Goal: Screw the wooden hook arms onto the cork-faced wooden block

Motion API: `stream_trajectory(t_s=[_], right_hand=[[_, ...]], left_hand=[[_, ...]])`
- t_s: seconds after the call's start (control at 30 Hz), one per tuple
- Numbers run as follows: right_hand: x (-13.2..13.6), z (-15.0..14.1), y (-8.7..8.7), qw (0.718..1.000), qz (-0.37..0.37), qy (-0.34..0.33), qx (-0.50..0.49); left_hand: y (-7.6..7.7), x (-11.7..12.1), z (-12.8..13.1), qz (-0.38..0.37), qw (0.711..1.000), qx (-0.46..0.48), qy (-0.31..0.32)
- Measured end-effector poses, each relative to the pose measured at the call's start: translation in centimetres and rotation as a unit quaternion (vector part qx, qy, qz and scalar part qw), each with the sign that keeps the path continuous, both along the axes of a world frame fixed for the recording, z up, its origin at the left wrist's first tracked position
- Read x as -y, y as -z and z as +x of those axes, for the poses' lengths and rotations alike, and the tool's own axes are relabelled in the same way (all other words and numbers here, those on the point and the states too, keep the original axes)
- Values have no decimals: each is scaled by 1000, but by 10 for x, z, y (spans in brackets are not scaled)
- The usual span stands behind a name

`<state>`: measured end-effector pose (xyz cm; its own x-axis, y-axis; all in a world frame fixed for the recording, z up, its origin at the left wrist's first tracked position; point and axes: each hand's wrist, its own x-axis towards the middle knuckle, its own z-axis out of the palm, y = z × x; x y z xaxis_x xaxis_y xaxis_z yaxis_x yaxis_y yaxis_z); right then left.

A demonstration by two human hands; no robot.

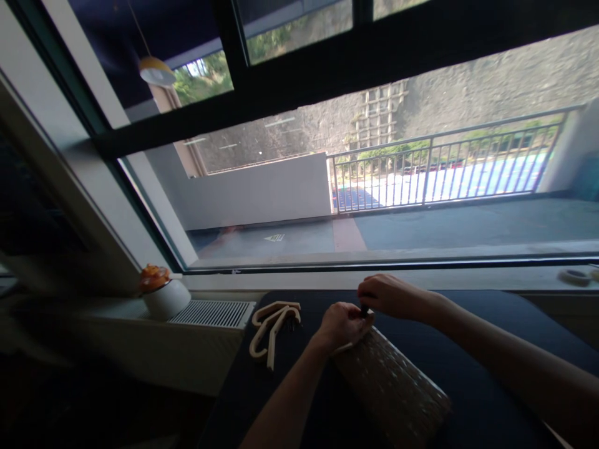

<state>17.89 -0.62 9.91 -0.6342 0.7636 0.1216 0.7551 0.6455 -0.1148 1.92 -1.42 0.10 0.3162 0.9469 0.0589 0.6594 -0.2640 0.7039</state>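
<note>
My left hand (344, 324) presses on the far end of a brown, rough-faced board (397, 380) lying at a slant on the dark table. Its fingers are closed around a pale wooden piece (344, 348), seen only in part, set against the board. Just above and to the right, my right hand (388, 296) pinches a small black tool (364, 310) standing upright at the board's end. Its tip and exact kind are hidden. Several pale wooden hooks (271, 327) lie in a pile to the left, with small dark screws (294, 324) beside them.
The black table (486, 318) has rounded corners and stands against a window sill (290, 280). A white pot with orange contents (163, 299) and a white vent grille (213, 313) sit on the ledge at left. Rolls of tape (574, 277) lie on the sill at right.
</note>
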Motion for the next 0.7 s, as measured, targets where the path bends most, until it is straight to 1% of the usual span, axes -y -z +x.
stream_trajectory(t_s=[0.1, 0.17, 0.23, 0.3, 0.4, 0.47, 0.57, 0.7], right_hand=[[2, -4, 6, 999, 21, 35, -2], [4, -8, 11, 997, 36, 66, -4], [5, -12, 13, 996, 42, 83, -3], [4, -13, 11, 997, 39, 73, -1], [2, -10, 5, 1000, 24, 20, 2], [0, -8, 2, 1000, 18, 3, 5], [-1, -8, 6, 999, 22, 27, 8], [1, -11, 12, 996, 31, 78, 10]], left_hand=[[-2, -1, 2, 1, 1000, -26, -11], [-3, -2, 3, 11, 999, -45, -18], [-4, -4, 2, 21, 998, -63, -24], [-3, -7, 0, 19, 997, -75, -27], [1, -11, -2, 1, 997, -73, -24], [3, -12, -3, -5, 998, -61, -26], [4, -10, -2, -9, 998, -56, -25], [-1, -4, 0, -4, 998, -64, -18]])
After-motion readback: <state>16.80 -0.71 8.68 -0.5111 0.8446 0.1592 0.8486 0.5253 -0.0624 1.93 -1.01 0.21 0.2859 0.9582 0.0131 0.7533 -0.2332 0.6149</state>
